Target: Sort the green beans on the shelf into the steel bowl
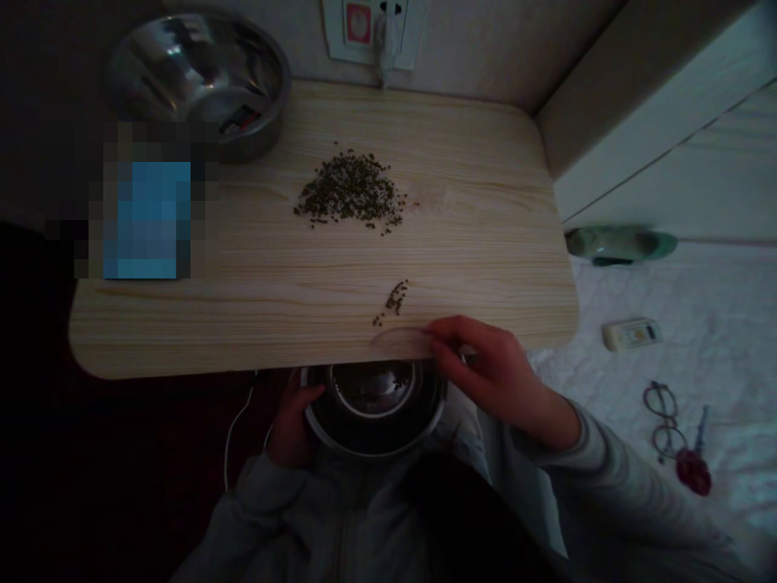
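My left hand [295,421] grips the left rim of a metal bowl [376,441], held just below the table's front edge. Several small dark bits lie inside this bowl. In my right hand [486,360], thumb and fingers pinch a thin, see-through, rounded piece [401,342] that lies close to the tabletop at the front edge. Just beyond it is a short trail of small dark green beans [396,298]. Farther back, a larger pile of the same beans [352,190] is spread on the wooden table [255,251].
A large steel bowl [200,65] stands at the back left, near a blurred-out blue screen [151,219]. A plug sits in the wall socket [376,32]. On the white bedding to the right lie a remote [631,334], glasses [664,417] and a green bottle-like object [622,243].
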Available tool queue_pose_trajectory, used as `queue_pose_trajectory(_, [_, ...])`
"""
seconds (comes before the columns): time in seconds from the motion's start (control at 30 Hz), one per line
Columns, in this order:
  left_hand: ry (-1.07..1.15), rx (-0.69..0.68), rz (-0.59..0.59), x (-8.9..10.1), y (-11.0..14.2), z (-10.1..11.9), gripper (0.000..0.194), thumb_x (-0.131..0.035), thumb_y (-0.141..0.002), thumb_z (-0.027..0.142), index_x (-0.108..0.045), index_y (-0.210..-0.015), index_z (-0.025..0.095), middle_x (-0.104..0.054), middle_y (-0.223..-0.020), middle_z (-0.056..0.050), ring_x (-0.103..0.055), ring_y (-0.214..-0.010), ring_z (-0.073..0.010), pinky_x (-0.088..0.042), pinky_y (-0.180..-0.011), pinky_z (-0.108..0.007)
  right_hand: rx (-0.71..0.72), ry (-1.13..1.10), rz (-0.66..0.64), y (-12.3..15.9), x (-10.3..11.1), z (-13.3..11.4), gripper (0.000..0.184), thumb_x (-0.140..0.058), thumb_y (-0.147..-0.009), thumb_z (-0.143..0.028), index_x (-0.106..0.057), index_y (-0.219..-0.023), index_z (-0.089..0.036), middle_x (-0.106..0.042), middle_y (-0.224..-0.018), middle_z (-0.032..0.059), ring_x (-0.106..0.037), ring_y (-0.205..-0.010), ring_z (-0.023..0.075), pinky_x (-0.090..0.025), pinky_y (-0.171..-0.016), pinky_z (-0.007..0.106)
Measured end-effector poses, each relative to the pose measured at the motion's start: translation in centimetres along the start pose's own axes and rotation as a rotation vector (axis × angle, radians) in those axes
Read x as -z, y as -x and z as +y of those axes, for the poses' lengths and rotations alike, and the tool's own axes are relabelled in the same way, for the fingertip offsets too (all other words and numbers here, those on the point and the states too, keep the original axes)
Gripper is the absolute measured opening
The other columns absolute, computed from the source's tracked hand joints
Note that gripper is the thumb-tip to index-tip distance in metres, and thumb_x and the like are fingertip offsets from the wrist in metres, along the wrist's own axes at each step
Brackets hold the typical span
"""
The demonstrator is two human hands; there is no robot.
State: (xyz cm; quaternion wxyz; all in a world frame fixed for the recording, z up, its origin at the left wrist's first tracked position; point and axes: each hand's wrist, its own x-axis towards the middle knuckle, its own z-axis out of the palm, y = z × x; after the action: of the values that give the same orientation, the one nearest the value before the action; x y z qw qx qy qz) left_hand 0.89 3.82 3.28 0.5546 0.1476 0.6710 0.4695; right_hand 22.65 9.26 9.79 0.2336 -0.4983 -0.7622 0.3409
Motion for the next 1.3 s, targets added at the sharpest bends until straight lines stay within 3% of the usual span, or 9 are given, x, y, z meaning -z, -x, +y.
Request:
queue_pose_trajectory(0.17, [0.044, 0.087, -0.019, 0.2, 0.1, -0.1, 0.013, -0.064, -0.05, 0.022, -0.064, -0.063, 0.022, -0.064, -0.061, -0.001, -0.063, -0.079, -0.0247, -0.048, -0.074, -0.034, -0.112, 0.031, 0.156, -1.0, 0.7, 0.9, 0.017, -0.05, -0.08, -0.018, -0.059, -0.094, -0.015, -0.063, -0.072, 0.0015, -0.057, -0.061, 0.0109, -0.045, -0.054, 0.021])
queue_pose_trajectory(0.47, [0.118, 0.136, -0.031, 0.1, -0.1, -0.5, 0.014, -0.062, -0.052, 0.024, -0.065, -0.064, 0.021, -0.064, -0.065, -0.002, -0.062, -0.083, -0.0264, -0.047, -0.077, -0.037, -0.049, 0.048, 0.078, -1.7, -0.1, -0.2, 0.019, -0.05, -0.079, -0.016, -0.06, -0.095, -0.015, -0.062, -0.069, 0.0007, -0.056, -0.059, 0.0102, -0.044, -0.054, 0.02])
queue_pose_trajectory(0.57, [0.062, 0.074, 0.001, 0.4, -0.1, -0.5, 0.004, -0.064, -0.051, 0.024, -0.062, -0.054, 0.022, -0.063, -0.062, -0.001, -0.062, -0.081, -0.0247, -0.047, -0.076, -0.035, -0.039, 0.054, 0.099, -1.7, 0.0, -0.2, 0.019, -0.05, -0.079, -0.016, -0.06, -0.095, -0.014, -0.061, -0.068, 0.0006, -0.055, -0.058, 0.0098, -0.044, -0.054, 0.02])
queue_pose_trajectory(0.83, [-0.033, -0.096, 0.045, 1.7, -0.8, -1.9, 0.01, -0.071, -0.043, 0.02, -0.061, -0.047, 0.024, -0.065, -0.067, -0.001, -0.058, -0.094, -0.0258, -0.044, -0.086, -0.035, -0.019, 0.055, 0.055, -1.8, -0.5, -0.5, 0.018, -0.05, -0.079, -0.016, -0.059, -0.095, -0.015, -0.063, -0.071, 0.0012, -0.056, -0.061, 0.0101, -0.044, -0.055, 0.02])
queue_pose_trajectory(1.0, [0.101, 0.067, -0.059, 1.3, -0.9, -1.6, 0.004, -0.066, -0.054, 0.025, -0.064, -0.053, 0.022, -0.064, -0.061, -0.001, -0.062, -0.084, -0.0249, -0.045, -0.083, -0.037, -0.023, 0.047, 0.052, -1.9, -0.7, -0.6, 0.017, -0.049, -0.08, -0.017, -0.058, -0.095, -0.016, -0.062, -0.072, 0.0011, -0.057, -0.061, 0.0105, -0.044, -0.055, 0.02])
queue_pose_trajectory(1.3, [0.121, 0.124, 0.008, 0.8, -0.6, -0.8, 0.009, -0.068, -0.047, 0.025, -0.061, -0.051, 0.022, -0.063, -0.057, 0.0, -0.062, -0.071, -0.0224, -0.048, -0.071, -0.035, -0.007, 0.049, 0.009, -2.0, -1.2, -0.4, 0.019, -0.049, -0.08, -0.017, -0.058, -0.096, -0.016, -0.064, -0.073, 0.002, -0.057, -0.063, 0.0114, -0.045, -0.059, 0.022])
